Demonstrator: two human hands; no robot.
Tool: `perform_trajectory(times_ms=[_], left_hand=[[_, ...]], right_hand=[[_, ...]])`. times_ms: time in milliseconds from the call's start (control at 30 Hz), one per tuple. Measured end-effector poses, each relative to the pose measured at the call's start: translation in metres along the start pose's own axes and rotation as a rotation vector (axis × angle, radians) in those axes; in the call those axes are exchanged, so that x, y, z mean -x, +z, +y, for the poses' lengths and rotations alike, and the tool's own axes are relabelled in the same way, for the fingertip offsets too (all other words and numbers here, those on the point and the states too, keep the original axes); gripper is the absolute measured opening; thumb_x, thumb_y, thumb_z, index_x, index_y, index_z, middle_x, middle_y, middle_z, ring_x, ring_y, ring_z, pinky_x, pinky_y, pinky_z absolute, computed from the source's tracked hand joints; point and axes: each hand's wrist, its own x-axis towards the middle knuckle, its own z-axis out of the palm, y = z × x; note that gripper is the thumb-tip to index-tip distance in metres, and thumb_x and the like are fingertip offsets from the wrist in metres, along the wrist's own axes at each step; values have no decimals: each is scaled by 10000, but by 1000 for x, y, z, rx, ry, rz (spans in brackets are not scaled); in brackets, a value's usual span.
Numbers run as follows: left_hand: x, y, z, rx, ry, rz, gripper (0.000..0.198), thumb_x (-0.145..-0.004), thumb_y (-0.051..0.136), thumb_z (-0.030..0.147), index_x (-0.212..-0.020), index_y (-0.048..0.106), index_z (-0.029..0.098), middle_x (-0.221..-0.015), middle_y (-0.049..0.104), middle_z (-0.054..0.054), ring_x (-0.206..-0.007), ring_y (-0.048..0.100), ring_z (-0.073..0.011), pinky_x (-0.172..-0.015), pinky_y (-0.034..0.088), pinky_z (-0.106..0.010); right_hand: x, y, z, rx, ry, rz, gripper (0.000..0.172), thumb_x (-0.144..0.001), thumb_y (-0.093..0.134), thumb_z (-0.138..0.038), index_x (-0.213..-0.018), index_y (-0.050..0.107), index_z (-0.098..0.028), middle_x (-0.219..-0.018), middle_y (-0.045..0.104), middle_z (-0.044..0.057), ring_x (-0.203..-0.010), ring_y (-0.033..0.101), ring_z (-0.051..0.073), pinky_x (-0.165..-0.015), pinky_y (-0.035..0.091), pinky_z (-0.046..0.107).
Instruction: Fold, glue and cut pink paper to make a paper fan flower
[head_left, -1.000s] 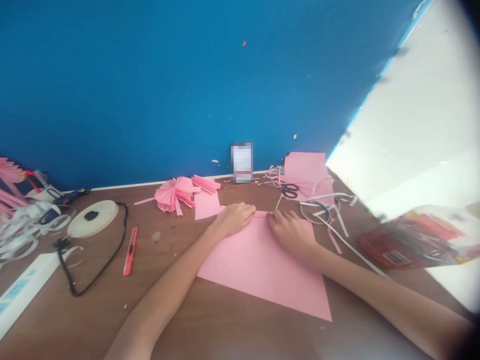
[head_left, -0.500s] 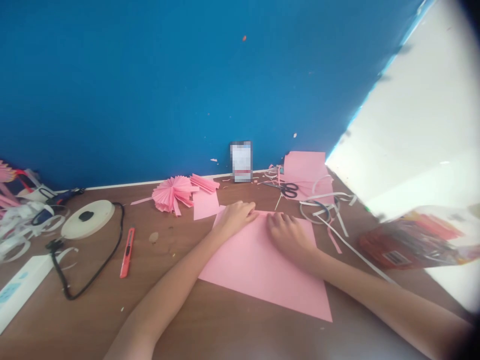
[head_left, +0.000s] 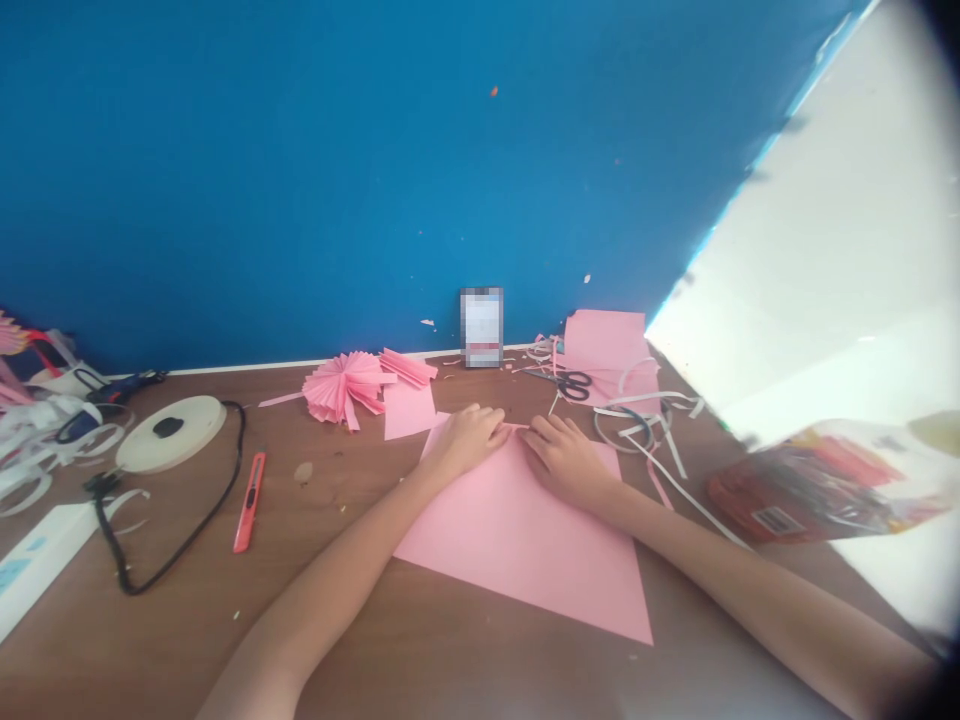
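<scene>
A large pink paper sheet (head_left: 517, 535) lies on the brown table in front of me, its near right corner pointing toward me. At its far edge my left hand (head_left: 470, 440) has its fingers bent and closed on the paper. My right hand (head_left: 566, 460) is close beside it, fingers curled down onto the same edge. Both hands cover parts of that edge, and the fingertips are partly hidden. Just beyond the sheet's left side are a pleated pink paper fan (head_left: 341, 388) and a smaller pink piece (head_left: 409, 412).
A red cutter knife (head_left: 249, 505) and a cream disc (head_left: 172, 440) with a black cable are on the left. Scissors (head_left: 574, 385), pink sheets (head_left: 606, 338) and white strips (head_left: 690, 515) lie at the right. A phone (head_left: 481, 328) leans against the blue wall.
My right hand has moved slightly left and toward the far edge, closer to my left hand, its fingers more curled. The left hand barely differs. The view has shifted slightly.
</scene>
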Motion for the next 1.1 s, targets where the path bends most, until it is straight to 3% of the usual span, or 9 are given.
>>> perform_trajectory(times_ms=[167,367,600,867,1100], left_hand=[[1,0,-2,97,-86,15,213,-907,423,412,-944,521,226,-824,617,-30,-780,583,-185,-637,392,-272],[2,2,-5,181,-129,-2,294,-890,453,440,-1119,489,260,-969,634,-36,-870,622,-192,-689,428,-275],[0,1,-4,155,-136,-3,216,-887,454,409,-1007,542,252,-900,640,-19,-857,610,-186,-689,417,-270],[1,4,-7,164,-117,16,215,-886,451,395,-1020,553,260,-889,633,-18,-835,607,-181,-664,405,-267],[2,1,-5,155,-118,-2,205,-891,438,354,-1011,568,250,-880,630,-30,-851,603,-181,-698,414,-272]], right_hand=[[-1,4,1,-34,15,18,218,-891,434,-176,-1009,617,-170,-924,556,72,-829,464,202,-733,289,339],[1,10,1,-31,75,53,188,-875,464,-189,-946,637,-171,-954,567,74,-863,461,208,-766,296,341],[0,9,1,19,140,51,132,-832,499,-186,-825,629,-168,-891,574,68,-826,465,205,-724,289,335],[2,11,6,74,240,77,125,-813,492,-189,-737,587,-160,-854,578,80,-817,472,208,-672,277,331],[1,5,8,110,221,101,93,-807,499,-179,-774,581,-151,-875,582,100,-858,461,236,-704,283,351]])
